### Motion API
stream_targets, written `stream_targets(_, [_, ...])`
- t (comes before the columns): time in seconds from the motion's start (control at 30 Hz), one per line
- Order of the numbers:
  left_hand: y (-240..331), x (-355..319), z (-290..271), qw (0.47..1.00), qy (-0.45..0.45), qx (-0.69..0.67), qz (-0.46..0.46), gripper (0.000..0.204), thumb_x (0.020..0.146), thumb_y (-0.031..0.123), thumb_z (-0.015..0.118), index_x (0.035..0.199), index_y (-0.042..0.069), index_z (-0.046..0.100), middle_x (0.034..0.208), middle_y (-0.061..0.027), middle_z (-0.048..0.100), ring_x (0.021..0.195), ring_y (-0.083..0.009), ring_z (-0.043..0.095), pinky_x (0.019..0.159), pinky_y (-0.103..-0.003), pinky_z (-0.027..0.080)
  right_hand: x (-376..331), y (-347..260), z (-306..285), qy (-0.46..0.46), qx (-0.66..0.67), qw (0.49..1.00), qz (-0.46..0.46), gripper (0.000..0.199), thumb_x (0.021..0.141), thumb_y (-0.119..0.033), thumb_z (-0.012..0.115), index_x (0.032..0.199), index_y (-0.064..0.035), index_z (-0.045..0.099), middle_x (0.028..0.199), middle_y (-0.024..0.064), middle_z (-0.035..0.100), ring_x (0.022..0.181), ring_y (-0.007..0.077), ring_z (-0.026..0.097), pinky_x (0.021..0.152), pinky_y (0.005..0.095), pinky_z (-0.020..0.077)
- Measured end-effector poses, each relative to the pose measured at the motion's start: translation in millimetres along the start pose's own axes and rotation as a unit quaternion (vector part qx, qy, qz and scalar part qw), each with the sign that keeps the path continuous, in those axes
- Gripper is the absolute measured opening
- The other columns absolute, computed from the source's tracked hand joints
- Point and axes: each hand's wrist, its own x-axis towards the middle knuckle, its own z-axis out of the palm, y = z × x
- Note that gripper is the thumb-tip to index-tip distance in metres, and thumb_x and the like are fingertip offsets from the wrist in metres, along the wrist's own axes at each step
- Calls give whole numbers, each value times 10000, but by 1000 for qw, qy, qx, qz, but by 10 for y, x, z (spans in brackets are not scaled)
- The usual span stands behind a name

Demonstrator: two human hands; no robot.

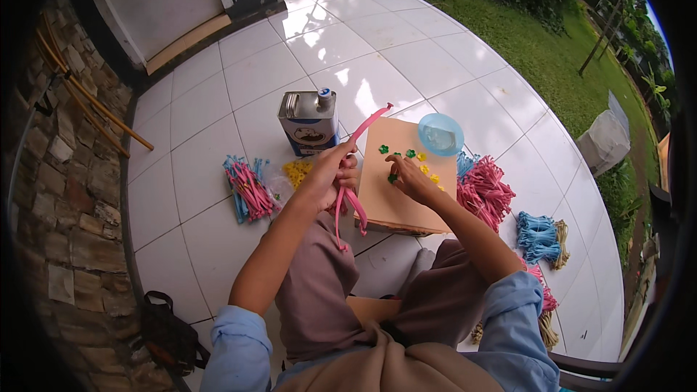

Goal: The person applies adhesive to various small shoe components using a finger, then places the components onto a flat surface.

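Now the person is sitting on the white tiled floor [218,247], near the middle of the frame. The left hand [330,174] is gripping a long pink strip [353,196]; its fingers [347,174] are clenched around it, and the strip is curving up toward the tin can [308,122] and hanging down below the hand. The right hand [410,178] is resting on the tan board [399,203], with its fingers pinching a small green piece [393,178]. More green and yellow pieces [414,154] are lying on the board just above this hand. A blue bowl [440,133] is sitting at the upper right corner of the board. Bundles of pink and blue strips [248,189] are lying left of the hands, and a pink bundle [488,190] is lying at the right of the board.
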Motion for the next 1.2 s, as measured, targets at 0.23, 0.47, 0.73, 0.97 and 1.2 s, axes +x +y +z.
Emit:
stream_targets(0.23, [-16, -30, 53, 997, 43, 53, 41, 137, 870, 188, 543, 869, 70, 474, 726, 11, 454, 459, -9, 293, 420, -175, 248, 9, -143, -157, 60, 97, 993, 5, 513, 717, 50, 548, 1170, -43, 325, 814, 119, 513, 756, 252, 538, 706, 337, 443])
stream_targets(0.47, [-10, -29, 94, 996, 37, 67, 47, 148, 863, 190, 558, 866, 62, 484, 737, 11, 471, 469, -3, 303, 425, -166, 260, -51, -2, -6, 68, 36, 996, -39, 493, 715, 54, 547, 1155, -31, 341, 810, 131, 527, 755, 269, 541, 704, 349, 440])
stream_targets(0.73, [-22, -11, 88, 995, 27, 82, 48, 181, 839, 214, 598, 840, 74, 483, 726, 31, 429, 477, -1, 303, 431, -167, 262, 19, 39, 87, 32, 44, 999, -6, 470, 683, 40, 586, 1081, -51, 352, 758, 93, 538, 712, 225, 560, 665, 320, 445])
stream_targets(0.97, [-19, 8, 104, 994, 26, 90, 50, 175, 835, 203, 603, 837, 74, 485, 736, 29, 422, 477, -4, 297, 429, -169, 266, 5, 169, 33, 6, 201, 970, 135, 466, 676, 10, 638, 1041, -28, 350, 723, 82, 564, 679, 200, 582, 623, 292, 457])
stream_targets(1.2, [-33, -10, 125, 970, 52, 209, 109, 220, 796, 188, 652, 822, 84, 460, 647, 58, 382, 478, -3, 307, 420, -177, 253, 6, -409, -515, -32, 257, 965, 49, 460, 762, -22, 588, 1141, 11, 329, 883, 137, 568, 828, 213, 562, 776, 290, 464])
